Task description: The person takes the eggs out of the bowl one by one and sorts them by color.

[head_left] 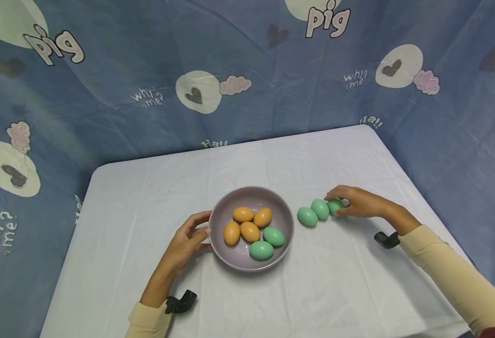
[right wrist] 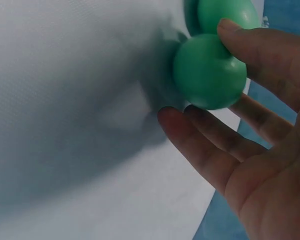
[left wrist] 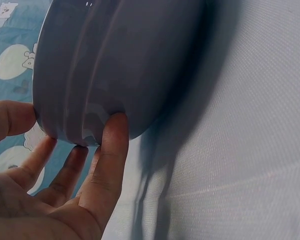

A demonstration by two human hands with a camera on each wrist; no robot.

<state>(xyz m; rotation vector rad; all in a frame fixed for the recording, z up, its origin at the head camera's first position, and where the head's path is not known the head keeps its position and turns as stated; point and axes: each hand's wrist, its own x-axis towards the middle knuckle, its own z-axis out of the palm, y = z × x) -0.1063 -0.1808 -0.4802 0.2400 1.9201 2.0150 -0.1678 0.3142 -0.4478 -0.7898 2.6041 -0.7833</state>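
A mauve-grey bowl [head_left: 226, 259] stands on the white table, with several orange eggs [head_left: 243, 214] and two green eggs [head_left: 261, 250] inside. At its left side my left hand [head_left: 189, 237] holds it, thumb at the rim and fingers against the outer wall [left wrist: 140, 60]. Three more green eggs lie in a row to the right of the bowl. My right hand [head_left: 357, 203] has its thumb and fingers around the rightmost green egg [right wrist: 210, 72]. The middle green egg [head_left: 320, 209] touches that one, and the nearest to the bowl is another green egg [head_left: 307, 216].
A white cloth covers the table [head_left: 154, 197]. Behind it and along both sides hangs a blue printed curtain [head_left: 247, 47]. A black wrist mount [head_left: 181, 302] sits on the left forearm and another black mount [head_left: 386, 240] on the right.
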